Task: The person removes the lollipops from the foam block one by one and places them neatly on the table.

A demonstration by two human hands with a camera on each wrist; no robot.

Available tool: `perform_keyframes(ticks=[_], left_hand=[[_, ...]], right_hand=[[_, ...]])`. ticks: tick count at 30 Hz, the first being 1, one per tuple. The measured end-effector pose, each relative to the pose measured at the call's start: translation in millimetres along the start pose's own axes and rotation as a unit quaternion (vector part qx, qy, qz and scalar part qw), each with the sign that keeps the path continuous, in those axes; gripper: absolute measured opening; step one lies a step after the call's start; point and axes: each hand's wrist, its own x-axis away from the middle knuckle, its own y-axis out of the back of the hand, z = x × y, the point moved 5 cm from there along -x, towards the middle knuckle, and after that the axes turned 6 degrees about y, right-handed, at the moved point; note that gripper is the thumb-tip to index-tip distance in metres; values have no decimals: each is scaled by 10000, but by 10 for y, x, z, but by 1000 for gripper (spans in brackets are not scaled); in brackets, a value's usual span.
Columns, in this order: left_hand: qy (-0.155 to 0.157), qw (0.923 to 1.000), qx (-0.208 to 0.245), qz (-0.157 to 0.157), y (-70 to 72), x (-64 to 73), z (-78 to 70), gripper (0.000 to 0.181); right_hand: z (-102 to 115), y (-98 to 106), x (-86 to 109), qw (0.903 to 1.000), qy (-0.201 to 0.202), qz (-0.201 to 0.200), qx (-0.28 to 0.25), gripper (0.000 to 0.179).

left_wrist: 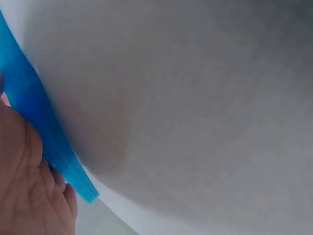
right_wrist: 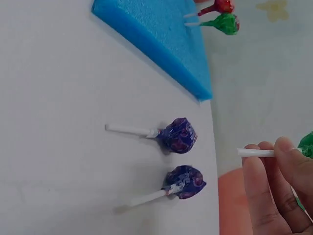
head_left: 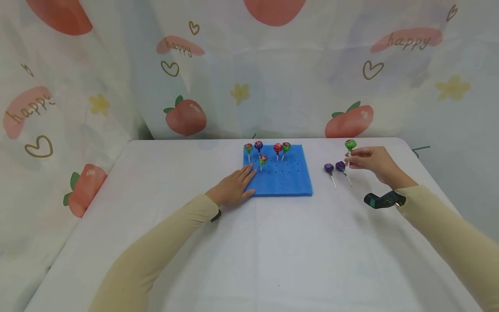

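A green lollipop [head_left: 350,144] is held upright by its white stick between the thumb and fingers of my right hand [head_left: 372,163], above the table's right part. Just below and left of that hand lie two purple lollipops [right_wrist: 178,135] on the cloth, sticks toward me. My left hand [head_left: 232,186] rests with straight fingers on the left edge of a blue foam board [head_left: 282,184]. Several lollipops stand in the board's holes: a red one [head_left: 277,147] and green and purple ones toward the back. In the left wrist view, the palm [left_wrist: 24,171] lies against the board's side.
A white cloth covers the table [head_left: 195,268]. Behind it hangs a curtain [head_left: 280,65] printed with peaches, hearts and flowers. Rows of small holes run across the board. A black wrist strap [head_left: 385,200] sits at the right sleeve.
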Motion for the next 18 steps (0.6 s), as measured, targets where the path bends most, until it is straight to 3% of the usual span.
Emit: perform_keyframes(ticks=[6,10,18], left_hand=[[-40,9999,121,-114,6,20,-9,68],[-28,9999,61,-113,-7,21,-4,69],[-60,9997,116,-206,-15,19,-18,68]], right_hand=[[-263,53,-35,9997,-199,-19,-159,56],[-407,82,-37,9984,-552,-141,-27,61],[-518,56,42,9968,-714,-48,349,57]])
